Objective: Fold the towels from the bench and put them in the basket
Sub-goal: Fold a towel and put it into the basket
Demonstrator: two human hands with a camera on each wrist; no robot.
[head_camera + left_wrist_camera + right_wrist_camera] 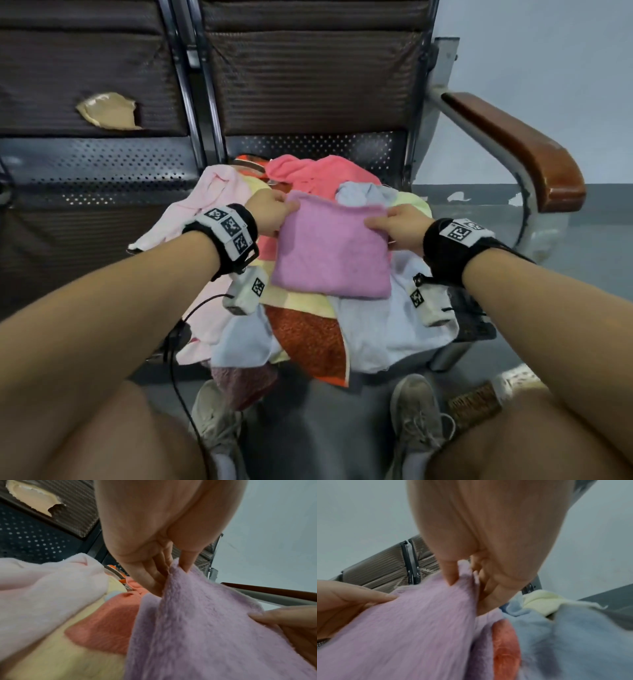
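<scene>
A folded lilac towel hangs over a pile of towels on the bench seat. My left hand pinches its far left corner between thumb and fingers. Its far right corner is pinched by my right hand. Under it lie a pale pink towel, a coral towel, a yellow-and-orange towel and light blue towels. A basket's woven edge shows on the floor at lower right.
The bench has perforated metal seats and dark padded backs, one torn. A wooden armrest curves at the right. My shoes stand on the grey floor under the seat edge. A black cable hangs from my left wrist.
</scene>
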